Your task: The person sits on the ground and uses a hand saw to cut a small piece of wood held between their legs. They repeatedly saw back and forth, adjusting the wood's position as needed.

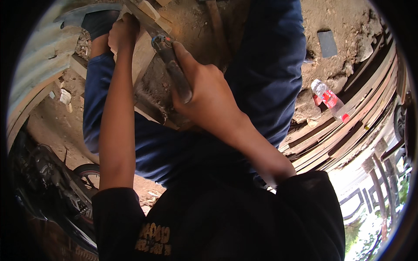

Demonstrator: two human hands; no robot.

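My right hand (204, 82) is wrapped round the dark, worn handle of a handsaw (146, 21), its index finger stretched along the handle. The metal blade runs up and to the left, past my left hand, and its far end is cut off by the top of the view. My left hand (124, 32) is closed just left of the blade, on a pale wooden board (143, 58) between my legs. Its fingertips are largely hidden. Beyond the blade lies a small light wood block (149, 9).
Left of my hand is my shod foot (100, 22), beside corrugated sheeting (43, 56). A wooden-handled tool (214, 19) lies ahead on the dirt. Stacked planks (348, 117), a plastic bottle (329, 99) and a dark flat piece (327, 43) are at right; a motorcycle (52, 174) stands lower left.
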